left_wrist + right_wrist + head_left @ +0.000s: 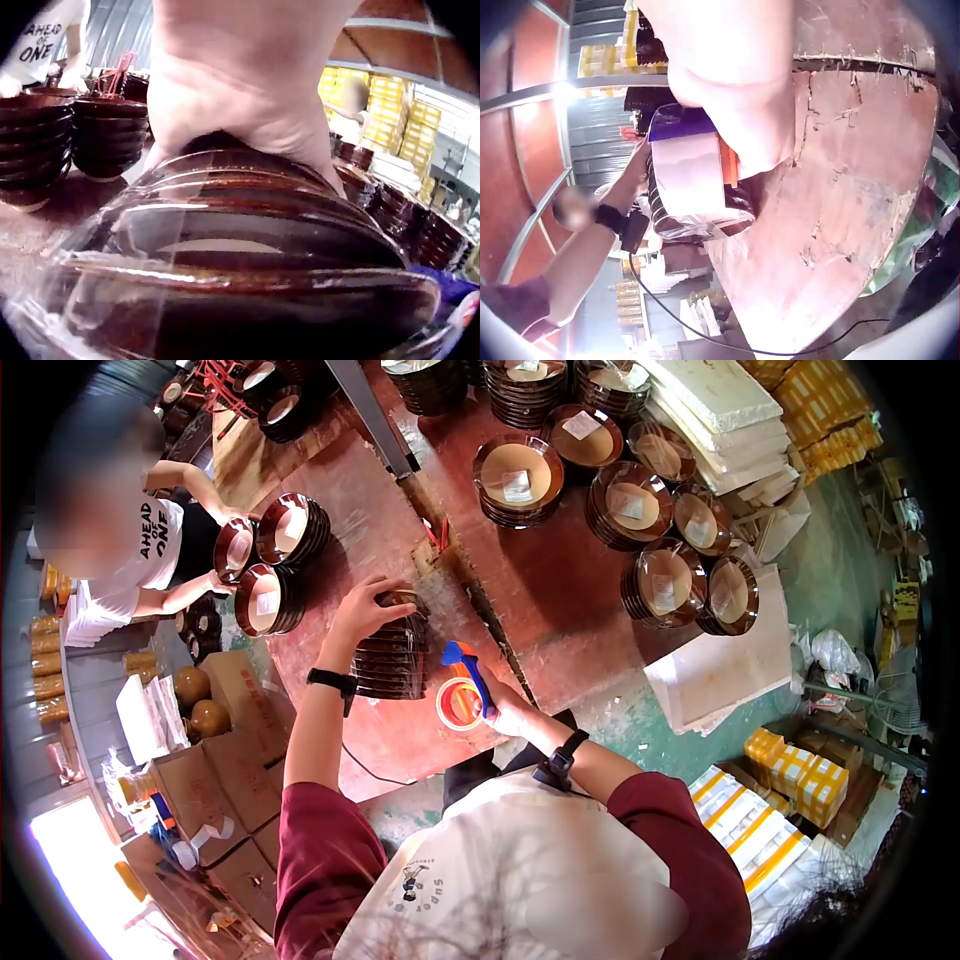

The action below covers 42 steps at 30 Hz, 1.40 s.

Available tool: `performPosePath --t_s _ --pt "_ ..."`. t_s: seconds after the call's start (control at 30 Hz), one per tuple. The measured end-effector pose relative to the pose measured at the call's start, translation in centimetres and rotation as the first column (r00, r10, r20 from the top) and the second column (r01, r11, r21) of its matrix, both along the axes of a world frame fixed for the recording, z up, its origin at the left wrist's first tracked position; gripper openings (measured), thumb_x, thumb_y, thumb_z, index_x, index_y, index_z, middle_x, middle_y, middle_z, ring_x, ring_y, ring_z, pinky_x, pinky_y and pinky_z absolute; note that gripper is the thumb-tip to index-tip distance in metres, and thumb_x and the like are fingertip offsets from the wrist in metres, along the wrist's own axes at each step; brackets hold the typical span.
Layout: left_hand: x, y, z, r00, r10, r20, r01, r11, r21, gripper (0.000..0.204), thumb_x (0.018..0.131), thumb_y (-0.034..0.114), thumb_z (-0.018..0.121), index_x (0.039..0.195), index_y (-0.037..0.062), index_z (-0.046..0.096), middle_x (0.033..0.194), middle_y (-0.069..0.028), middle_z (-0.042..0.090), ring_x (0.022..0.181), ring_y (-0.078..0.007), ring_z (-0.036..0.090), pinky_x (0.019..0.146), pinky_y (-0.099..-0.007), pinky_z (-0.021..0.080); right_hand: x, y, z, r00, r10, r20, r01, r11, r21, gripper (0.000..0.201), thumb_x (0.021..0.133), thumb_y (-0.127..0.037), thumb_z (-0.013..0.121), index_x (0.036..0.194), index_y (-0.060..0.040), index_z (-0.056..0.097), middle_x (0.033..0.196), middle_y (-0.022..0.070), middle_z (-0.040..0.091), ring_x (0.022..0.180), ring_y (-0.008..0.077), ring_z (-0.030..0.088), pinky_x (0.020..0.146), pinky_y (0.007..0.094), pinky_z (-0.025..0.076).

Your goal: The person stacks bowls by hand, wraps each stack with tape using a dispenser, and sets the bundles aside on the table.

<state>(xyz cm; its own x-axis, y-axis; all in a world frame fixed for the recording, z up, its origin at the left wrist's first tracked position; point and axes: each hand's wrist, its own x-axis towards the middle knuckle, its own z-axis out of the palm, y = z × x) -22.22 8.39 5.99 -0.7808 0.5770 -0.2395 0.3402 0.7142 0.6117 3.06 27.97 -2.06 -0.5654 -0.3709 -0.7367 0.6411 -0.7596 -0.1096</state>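
A stack of dark brown bowls in clear film (pixel 388 660) lies on its side on the reddish table (pixel 400 755). My left hand (pixel 368 612) grips its far end, fingers curled over the bowls; in the left wrist view the hand (pixel 240 82) is behind the wrapped bowls (pixel 247 300). Just right of the stack, my right hand (pixel 508 710) holds a blue tape dispenser (pixel 470 665) with an orange and white roll. In the right wrist view the hand (pixel 735 90) covers the handle of the dispenser, whose wide tape roll (pixel 686 172) stands before the bowls.
Upright bowl stacks (pixel 518 475) stand at the far right of the table, beside white foam sheets (pixel 715 410). Across on the left, another person (pixel 150 550) holds a bowl by more stacks (pixel 292 530). A metal post (pixel 370 415) rises at the table's far part. Cartons (pixel 215 785) stand lower left.
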Motion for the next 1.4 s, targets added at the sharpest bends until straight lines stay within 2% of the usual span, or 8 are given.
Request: performPosePath --t_s 0.2,0.5,0.7,0.93,1.07,1.2,1.3,1.4 --pt "0.6 -2.9 -1.3 0.978 0.207 -0.035 -0.203 0.976 0.082 0.057 0.081 0.040 0.083 0.125 0.0063 0.072 0.127 -0.0140 0.068 0.117 -0.0273 0.066 0.102 -0.0350 0.049 2.2 -3.0 -2.4 0.990 0.138 -0.031 -0.138 0.990 0.016 0.049 0.103 -0.060 0.050 0.083 -0.0169 0.061 0.057 -0.0054 0.046 0.038 0.0055 0.037 0.033 0.0222 0.022" --pt "2.4 -4.7 -0.9 0.900 0.424 0.102 -0.435 0.886 0.160 0.051 0.087 0.030 0.080 0.127 -0.0005 0.069 0.114 -0.0068 0.071 0.106 -0.0147 0.066 0.095 -0.0278 0.049 2.4 -1.1 2.3 0.969 0.247 0.026 -0.248 0.950 0.192 0.054 0.100 -0.062 0.055 0.094 -0.0096 0.066 0.071 -0.0009 0.062 0.052 0.0095 0.057 0.045 0.0240 0.047" --pt "2.5 -4.2 -1.6 0.904 0.427 0.022 -0.425 0.891 0.159 0.053 0.085 0.035 0.081 0.122 -0.0008 0.070 0.103 -0.0057 0.070 0.099 -0.0181 0.068 0.091 -0.0309 0.050 4.4 -1.0 1.2 0.949 0.314 0.037 -0.313 0.916 0.251 0.049 0.101 -0.055 0.058 0.089 -0.0090 0.069 0.074 -0.0025 0.062 0.062 0.0070 0.059 0.052 0.0250 0.045" --pt "2.3 -6.5 -3.2 0.898 0.426 0.112 -0.440 0.872 0.213 0.054 0.088 0.037 0.078 0.127 0.0011 0.069 0.122 -0.0106 0.069 0.114 -0.0220 0.066 0.101 -0.0309 0.047 4.2 -2.2 2.1 0.929 0.367 -0.052 -0.340 0.900 0.271 0.054 0.101 -0.057 0.057 0.094 -0.0052 0.071 0.074 -0.0014 0.062 0.059 0.0071 0.056 0.052 0.0245 0.042" --pt "2.9 -5.6 -4.0 0.913 0.383 -0.139 -0.363 0.920 0.148 0.053 0.090 0.038 0.074 0.129 0.0010 0.067 0.141 -0.0197 0.060 0.131 -0.0350 0.056 0.111 -0.0389 0.042 4.4 -2.2 1.7 0.935 0.353 -0.022 -0.332 0.897 0.293 0.051 0.102 -0.056 0.056 0.096 -0.0073 0.071 0.073 -0.0026 0.062 0.057 0.0061 0.056 0.047 0.0231 0.042" --pt "7.0 2.4 0.6 0.917 0.138 -0.374 -0.310 0.837 -0.451 0.074 0.084 0.054 0.073 0.144 0.0137 0.054 0.151 -0.0178 0.046 0.141 -0.0483 0.037 0.106 -0.0799 0.027 4.6 -2.7 0.7 0.944 0.331 -0.013 -0.307 0.889 0.340 0.053 0.102 -0.056 0.055 0.097 -0.0060 0.071 0.075 -0.0018 0.063 0.060 0.0063 0.058 0.049 0.0236 0.043" --pt "7.4 4.8 -1.3 0.845 0.120 -0.521 -0.454 0.675 -0.582 0.072 0.082 0.051 0.075 0.139 0.0132 0.053 0.141 -0.0145 0.052 0.131 -0.0476 0.042 0.097 -0.0803 0.032 4.8 -2.1 -0.4 0.909 0.412 -0.065 -0.361 0.856 0.371 0.055 0.103 -0.056 0.054 0.099 -0.0030 0.071 0.077 -0.0012 0.064 0.062 0.0061 0.058 0.051 0.0241 0.045" --pt "7.0 4.4 -2.0 0.853 0.117 -0.508 -0.442 0.680 -0.585 0.075 0.080 0.051 0.077 0.141 0.0154 0.050 0.140 -0.0126 0.049 0.128 -0.0503 0.043 0.096 -0.0793 0.034 5.0 -2.0 -0.1 0.937 0.341 -0.073 -0.301 0.897 0.323 0.058 0.104 -0.055 0.054 0.099 0.0002 0.071 0.078 -0.0005 0.065 0.062 0.0059 0.058 0.053 0.0244 0.046"
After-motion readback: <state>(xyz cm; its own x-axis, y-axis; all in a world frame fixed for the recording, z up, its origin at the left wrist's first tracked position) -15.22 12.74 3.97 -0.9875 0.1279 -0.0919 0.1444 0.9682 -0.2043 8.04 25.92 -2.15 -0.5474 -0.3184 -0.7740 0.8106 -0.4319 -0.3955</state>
